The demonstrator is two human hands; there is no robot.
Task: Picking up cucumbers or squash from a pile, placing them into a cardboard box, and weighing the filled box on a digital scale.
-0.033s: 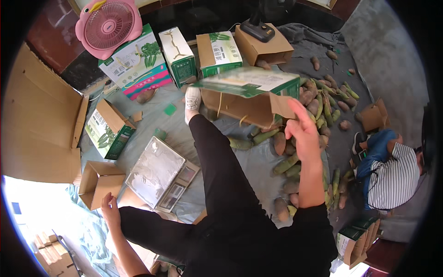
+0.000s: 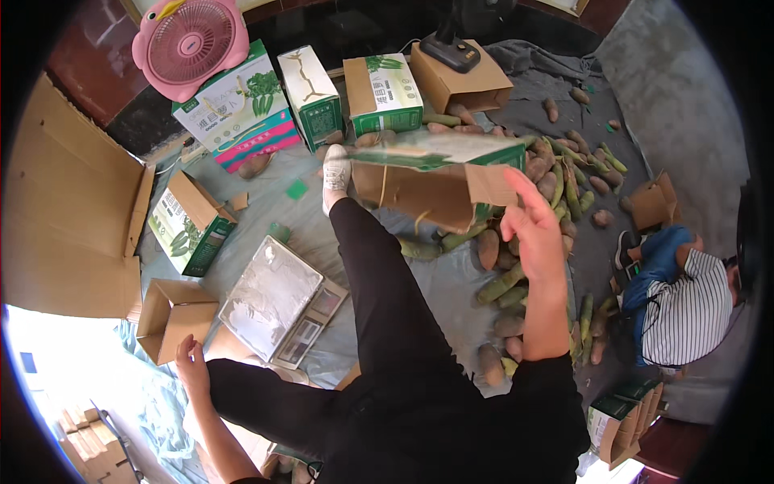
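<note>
My right hand (image 2: 534, 232) is at the right end of a green-and-white cardboard carton (image 2: 419, 189), fingers apart, index finger against the edge of its brown flap. The carton is tilted, its open brown side toward me. Its far edge is blurred; whether it rests on anything is hidden. Beyond and under it lies a spread of brown and green tubers (image 2: 500, 284). My left hand (image 2: 192, 367) hangs by my bent knee, fingers loosely bent and apart, holding nothing visible. Close to its fingertips stands a small open brown box (image 2: 165, 310).
A flat scale (image 2: 272, 298) with a silver plate is on the sheet. Several cartons (image 2: 389, 89) line the wall, one bearing a pink fan (image 2: 193, 44). A person in a striped shirt (image 2: 681, 319) crouches at the right. A large cardboard panel (image 2: 72, 210) stands left.
The carton's far edge has tilted down toward me, uncovering more tubers behind it. My right hand has shifted slightly; my left hand has hardly moved.
</note>
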